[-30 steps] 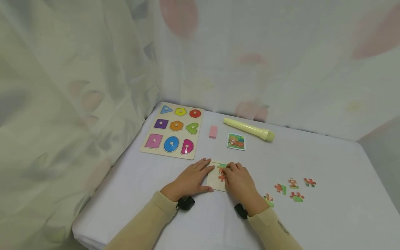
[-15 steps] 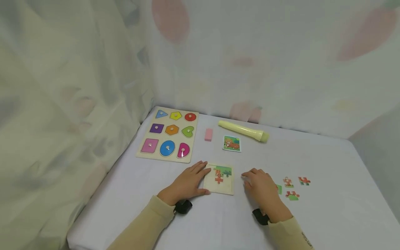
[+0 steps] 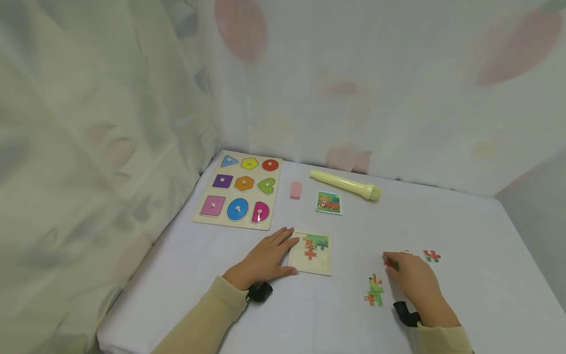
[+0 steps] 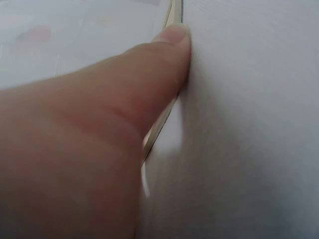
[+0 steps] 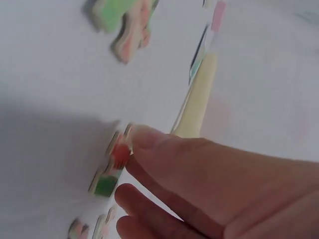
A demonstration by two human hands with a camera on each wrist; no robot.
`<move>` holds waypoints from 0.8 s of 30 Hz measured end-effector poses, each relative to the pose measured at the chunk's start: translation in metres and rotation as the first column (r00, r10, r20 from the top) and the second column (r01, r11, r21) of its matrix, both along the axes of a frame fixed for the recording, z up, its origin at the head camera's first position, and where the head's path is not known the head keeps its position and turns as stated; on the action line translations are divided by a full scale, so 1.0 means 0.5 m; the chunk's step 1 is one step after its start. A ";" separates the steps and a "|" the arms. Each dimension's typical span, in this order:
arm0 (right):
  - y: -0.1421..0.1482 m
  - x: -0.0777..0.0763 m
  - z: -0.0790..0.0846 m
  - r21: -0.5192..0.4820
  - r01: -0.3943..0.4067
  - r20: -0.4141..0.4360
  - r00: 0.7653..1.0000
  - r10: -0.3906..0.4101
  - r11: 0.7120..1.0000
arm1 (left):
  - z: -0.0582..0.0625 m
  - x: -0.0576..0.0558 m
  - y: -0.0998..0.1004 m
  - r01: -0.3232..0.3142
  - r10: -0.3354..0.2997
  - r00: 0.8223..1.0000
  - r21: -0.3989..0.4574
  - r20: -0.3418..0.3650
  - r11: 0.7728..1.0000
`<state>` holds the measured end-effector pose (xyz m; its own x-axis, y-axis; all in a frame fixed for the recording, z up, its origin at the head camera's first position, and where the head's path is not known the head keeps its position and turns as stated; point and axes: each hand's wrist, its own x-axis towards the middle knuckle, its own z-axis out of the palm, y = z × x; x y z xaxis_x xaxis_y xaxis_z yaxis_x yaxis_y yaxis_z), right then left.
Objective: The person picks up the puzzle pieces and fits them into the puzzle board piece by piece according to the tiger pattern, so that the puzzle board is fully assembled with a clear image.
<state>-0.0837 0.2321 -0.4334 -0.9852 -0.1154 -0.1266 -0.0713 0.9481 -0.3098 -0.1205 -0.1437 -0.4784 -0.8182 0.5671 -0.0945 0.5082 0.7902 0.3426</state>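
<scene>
The left hand (image 3: 263,258), its grip spread, touched the left edge of the puzzle tray (image 3: 318,268). Well to the right, across open counter (image 3: 351,250), the right hand (image 3: 415,280) pinched a puzzle piece (image 5: 118,156), apparently at counter level, beside loose pieces (image 3: 375,290).

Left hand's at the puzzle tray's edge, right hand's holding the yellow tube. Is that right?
No: the right hand holds a puzzle piece, as the right wrist view shows; the yellow tube lies apart in the head view. The left hand is indeed at the edge of the puzzle tray.
</scene>
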 end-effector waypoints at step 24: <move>-0.022 0.011 -0.003 -0.276 0.045 -0.084 0.994 -0.070 0.960 | -0.009 -0.004 0.000 0.000 0.000 1.000 0.015 -0.007 1.000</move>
<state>-0.0780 0.2209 -0.4351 -0.9971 -0.0757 -0.0069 -0.0593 0.8317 -0.5520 -0.1227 -0.1439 -0.4830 -0.8188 0.5685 -0.0801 0.5106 0.7849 0.3510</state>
